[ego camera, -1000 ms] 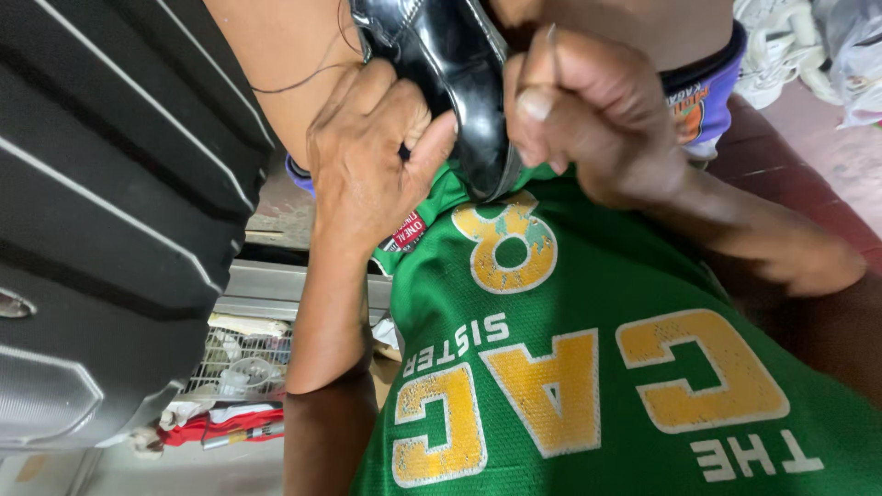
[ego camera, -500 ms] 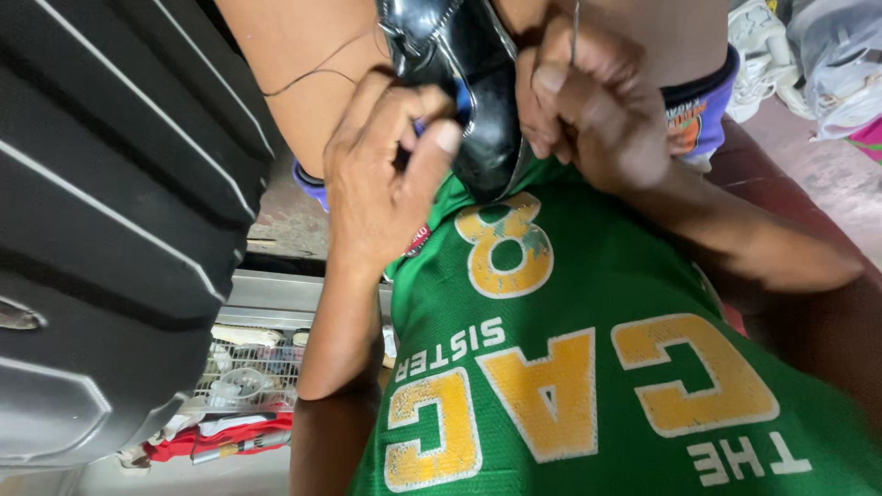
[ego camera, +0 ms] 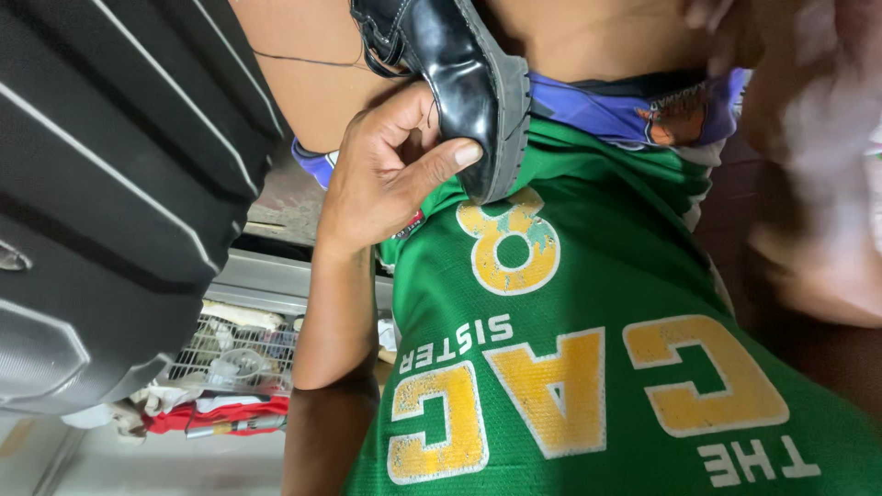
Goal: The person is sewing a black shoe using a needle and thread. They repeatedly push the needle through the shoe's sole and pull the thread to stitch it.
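I see left hand (ego camera: 390, 179) pinching black shoe (ego camera: 455, 78) at toe, far centre on lap. Right hand (ego camera: 808, 174) now swung off right, blurred, grip unclear. Thread (ego camera: 303, 61) drawn taut: stitch pulled.

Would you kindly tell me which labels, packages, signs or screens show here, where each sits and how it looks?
Small red tag: on the green shirt's hem, beside the left hand that holds the black shoe; rectangular, with tiny white marks.
Shirt print: across the shirt front; big blocky yellow letters and a numeral, smaller white lettering.
No packages, signs or screens.
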